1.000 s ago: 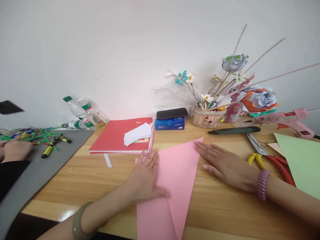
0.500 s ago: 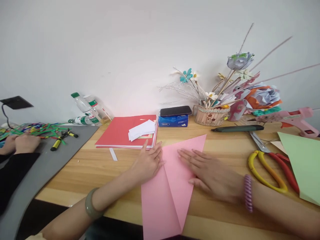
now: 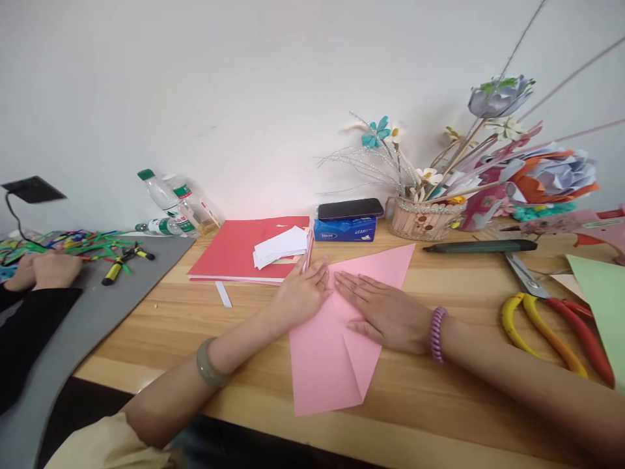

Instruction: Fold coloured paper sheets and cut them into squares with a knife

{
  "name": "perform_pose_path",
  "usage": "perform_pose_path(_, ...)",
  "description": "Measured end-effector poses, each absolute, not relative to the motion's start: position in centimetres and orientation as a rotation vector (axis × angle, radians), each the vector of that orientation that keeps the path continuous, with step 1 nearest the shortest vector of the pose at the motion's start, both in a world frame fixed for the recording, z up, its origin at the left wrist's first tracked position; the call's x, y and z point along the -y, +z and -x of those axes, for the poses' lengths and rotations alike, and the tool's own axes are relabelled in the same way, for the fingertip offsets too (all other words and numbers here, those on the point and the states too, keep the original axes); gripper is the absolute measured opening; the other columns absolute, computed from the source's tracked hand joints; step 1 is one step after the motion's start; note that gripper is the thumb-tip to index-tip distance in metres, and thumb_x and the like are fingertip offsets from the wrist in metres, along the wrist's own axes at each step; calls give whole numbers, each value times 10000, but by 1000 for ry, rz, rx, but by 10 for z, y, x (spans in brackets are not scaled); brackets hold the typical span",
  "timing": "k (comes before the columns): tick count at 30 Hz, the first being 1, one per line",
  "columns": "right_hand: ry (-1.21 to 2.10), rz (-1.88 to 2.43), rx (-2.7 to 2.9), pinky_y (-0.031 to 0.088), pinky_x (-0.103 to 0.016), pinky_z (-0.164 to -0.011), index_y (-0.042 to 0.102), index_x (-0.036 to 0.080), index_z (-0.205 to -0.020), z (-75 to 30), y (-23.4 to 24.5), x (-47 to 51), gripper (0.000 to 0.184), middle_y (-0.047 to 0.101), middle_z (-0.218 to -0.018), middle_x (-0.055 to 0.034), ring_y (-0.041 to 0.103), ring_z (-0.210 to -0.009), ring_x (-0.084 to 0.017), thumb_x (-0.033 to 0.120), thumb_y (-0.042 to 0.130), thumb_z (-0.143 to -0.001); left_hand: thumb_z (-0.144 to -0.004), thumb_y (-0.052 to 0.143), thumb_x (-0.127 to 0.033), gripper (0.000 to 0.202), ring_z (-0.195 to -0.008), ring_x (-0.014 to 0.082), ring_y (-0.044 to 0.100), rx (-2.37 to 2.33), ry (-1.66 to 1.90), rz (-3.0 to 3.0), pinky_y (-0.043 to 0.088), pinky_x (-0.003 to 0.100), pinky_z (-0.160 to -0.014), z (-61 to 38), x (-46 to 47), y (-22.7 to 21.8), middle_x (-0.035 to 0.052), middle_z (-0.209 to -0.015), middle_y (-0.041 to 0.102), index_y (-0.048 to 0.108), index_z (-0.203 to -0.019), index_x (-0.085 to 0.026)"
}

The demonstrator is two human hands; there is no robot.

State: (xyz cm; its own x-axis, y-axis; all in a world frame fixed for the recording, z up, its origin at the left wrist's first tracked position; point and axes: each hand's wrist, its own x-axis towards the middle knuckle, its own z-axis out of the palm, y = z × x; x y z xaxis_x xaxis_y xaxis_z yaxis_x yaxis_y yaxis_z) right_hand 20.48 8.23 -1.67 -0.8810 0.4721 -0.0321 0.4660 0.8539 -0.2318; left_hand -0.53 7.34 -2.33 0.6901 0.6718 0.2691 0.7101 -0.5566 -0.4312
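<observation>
A sheet of pink paper (image 3: 319, 365) lies on the wooden table, with a flap folded over along a slanting crease. My left hand (image 3: 303, 291) rests on the paper's upper left edge, fingers extended. Flat across the folded flap lies my right hand (image 3: 385, 309), its fingers stretched toward the left hand and the thumb apart. The fingertips of the two hands almost meet near the top of the crease. Part of the flap is hidden under the right hand.
Behind lie red paper (image 3: 234, 244) with white slips (image 3: 280, 247), a phone (image 3: 350, 209) on a blue tissue pack (image 3: 344, 229), and a flower basket (image 3: 422, 218). Scissors (image 3: 532, 286), a cutter (image 3: 481, 247) and green paper (image 3: 598, 299) lie right. Another person's hands (image 3: 56, 268) are left.
My right hand has slid left across the flap toward my left hand. The pink paper sits farther from me, its near edge now in full view. The camera view has shifted slightly.
</observation>
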Motion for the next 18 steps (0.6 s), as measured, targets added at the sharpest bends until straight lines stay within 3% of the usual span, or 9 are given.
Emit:
perform_pose_path(3, 420, 706, 3011, 161, -450, -1092, 155, 15, -1408, -206, -14, -64, 697, 101, -1462, -194, 77, -1348, -259, 476, 289, -902, -973, 310, -290, 418, -1295, 239, 356, 1062, -61, 2394, 217, 477, -1078, 7, -73, -23, 164, -1239, 559, 563, -1159, -16)
perform_pose_path(9, 500, 673, 3013, 194, -454, -1084, 175, 13, -1399, -217, -7, -34, 678, 109, -1456, -188, 98, -1341, -281, 447, 320, -898, -934, 259, -525, 651, -1312, 244, 323, 1115, -13, 2453, 205, 480, -1079, 9, -69, -19, 183, -1312, 481, 511, -1220, 2)
perform_pose_path(13, 470, 522, 2999, 281, -383, -1063, 228, 55, -1402, -227, -1, -4, 680, 183, -1440, -156, 202, -1324, -246, 444, 405, -873, -914, 246, -569, 706, -1313, 251, 322, 1137, 39, 2493, 218, 491, -1071, 8, -70, -15, 186, -1331, 453, 496, -1235, 8)
perform_pose_path(18, 66, 322, 2904, 342, -274, -1033, 393, 58, -1334, -231, -9, 34, 522, 385, -1369, -117, 309, -1287, -190, 174, 460, -830, -923, 272, -541, 653, -1318, 245, 313, 1159, 38, 2509, 198, 482, -1082, 7, -68, -14, 174, -1315, 479, 518, -1222, -15)
